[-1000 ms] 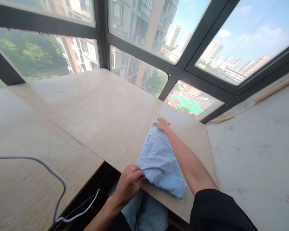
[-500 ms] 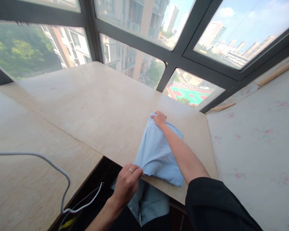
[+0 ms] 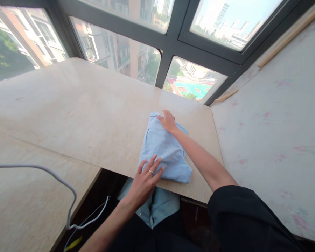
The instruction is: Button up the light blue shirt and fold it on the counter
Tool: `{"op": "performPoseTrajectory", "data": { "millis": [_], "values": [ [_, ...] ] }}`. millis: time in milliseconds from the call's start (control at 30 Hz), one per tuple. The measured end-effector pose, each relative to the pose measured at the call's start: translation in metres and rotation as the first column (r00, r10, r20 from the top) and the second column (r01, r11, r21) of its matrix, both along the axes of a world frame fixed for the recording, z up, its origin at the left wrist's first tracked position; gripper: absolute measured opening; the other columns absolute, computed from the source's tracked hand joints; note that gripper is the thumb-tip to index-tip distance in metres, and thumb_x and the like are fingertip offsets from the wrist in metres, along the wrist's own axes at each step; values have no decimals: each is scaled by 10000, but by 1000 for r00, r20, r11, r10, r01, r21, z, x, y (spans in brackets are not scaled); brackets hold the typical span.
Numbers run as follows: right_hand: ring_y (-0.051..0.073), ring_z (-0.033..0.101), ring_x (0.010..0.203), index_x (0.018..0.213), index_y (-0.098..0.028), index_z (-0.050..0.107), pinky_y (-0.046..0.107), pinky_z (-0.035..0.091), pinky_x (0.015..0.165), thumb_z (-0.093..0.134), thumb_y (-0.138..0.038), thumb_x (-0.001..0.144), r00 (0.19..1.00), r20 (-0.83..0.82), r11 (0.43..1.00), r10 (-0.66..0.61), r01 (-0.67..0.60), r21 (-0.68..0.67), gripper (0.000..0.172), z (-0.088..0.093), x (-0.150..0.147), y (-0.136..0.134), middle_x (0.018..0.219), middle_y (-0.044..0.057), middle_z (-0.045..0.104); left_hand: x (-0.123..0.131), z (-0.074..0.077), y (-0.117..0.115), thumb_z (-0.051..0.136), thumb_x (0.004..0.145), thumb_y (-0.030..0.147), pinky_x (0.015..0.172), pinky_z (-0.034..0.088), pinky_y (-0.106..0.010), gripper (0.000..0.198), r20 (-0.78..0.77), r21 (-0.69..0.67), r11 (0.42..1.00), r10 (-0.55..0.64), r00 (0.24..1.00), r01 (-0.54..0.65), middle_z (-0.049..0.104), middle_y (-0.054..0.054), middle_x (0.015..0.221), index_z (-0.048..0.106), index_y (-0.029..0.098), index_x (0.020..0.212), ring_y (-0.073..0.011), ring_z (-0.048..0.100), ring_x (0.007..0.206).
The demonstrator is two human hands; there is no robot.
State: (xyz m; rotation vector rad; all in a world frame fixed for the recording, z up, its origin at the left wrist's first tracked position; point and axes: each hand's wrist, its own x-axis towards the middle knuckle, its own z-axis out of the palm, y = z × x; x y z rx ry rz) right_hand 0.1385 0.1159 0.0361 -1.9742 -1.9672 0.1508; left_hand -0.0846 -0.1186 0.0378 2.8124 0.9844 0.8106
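A folded light blue cloth (image 3: pixel 164 150), seemingly a garment, lies on the beige tabletop (image 3: pixel 94 115) near its front edge. My left hand (image 3: pixel 145 180), with a ring on one finger, rests its spread fingers on the near left part of the cloth. At the far end of the cloth, my right hand (image 3: pixel 168 121) lies palm down with its fingers apart. Neither hand grips anything. My right forearm passes over the cloth's right side and hides part of it.
A white cable (image 3: pixel 55 175) loops over the left tabletop and down into a dark gap. Grey-framed windows (image 3: pixel 162 52) stand behind the table. A wall with floral paper (image 3: pixel 265 140) borders the right side.
My left hand has let go of the cloth's near left corner and spread its fingers on top. My right hand's fingers have spread slightly. The view has shifted to the right.
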Motion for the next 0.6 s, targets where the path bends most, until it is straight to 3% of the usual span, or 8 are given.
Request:
{"op": "performPoseTrajectory", "data": {
  "millis": [133, 267, 400, 500, 600],
  "values": [
    [307, 393, 1366, 1404, -146, 423, 486, 348, 1070, 339, -505, 996, 996, -6, 996, -84, 84, 6, 549, -3, 22, -26, 1493, 190, 412, 2, -3, 14, 493, 936, 113, 1128, 322, -505, 242, -12, 38, 993, -110, 994, 110, 503, -118, 1464, 663, 187, 1091, -290, 333, 1442],
    [308, 425, 1341, 1376, -148, 447, 467, 360, 1055, 321, -522, 998, 988, -14, 987, -152, 152, -46, 547, -13, 40, -45, 1446, 189, 466, 1, -5, 14, 474, 951, 106, 1134, 346, -482, 237, 38, 30, 985, -174, 984, 173, 579, -97, 1391, 669, 177, 1066, -264, 379, 1419],
    [273, 459, 1315, 1351, -163, 471, 417, 360, 1049, 313, -504, 1011, 988, -3, 983, -157, 156, -93, 507, -28, 51, -55, 1393, 161, 526, -1, -9, 9, 466, 952, 89, 1163, 335, -492, 245, 81, -7, 967, -254, 964, 255, 732, -50, 1106, 679, 190, 1016, -220, 539, 1295],
    [259, 444, 1327, 1344, -173, 490, 401, 337, 1063, 314, -473, 1019, 989, 16, 987, -147, 148, -66, 476, -36, 55, -58, 1426, 150, 505, -2, -9, 6, 445, 952, 68, 1170, 345, -490, 265, 93, -42, 961, -269, 959, 273, 749, -7, 873, 676, 198, 962, -175, 657, 1122],
    [257, 433, 1332, 1346, -176, 498, 402, 322, 1068, 308, -453, 1022, 990, 16, 989, -142, 143, -37, 466, -41, 57, -59, 1443, 143, 494, -1, -6, 4, 417, 945, 38, 1156, 377, -482, 292, 98, -44, 963, -260, 961, 265, 743, -5, 846, 667, 186, 967, -162, 684, 1053]
  ]
}}
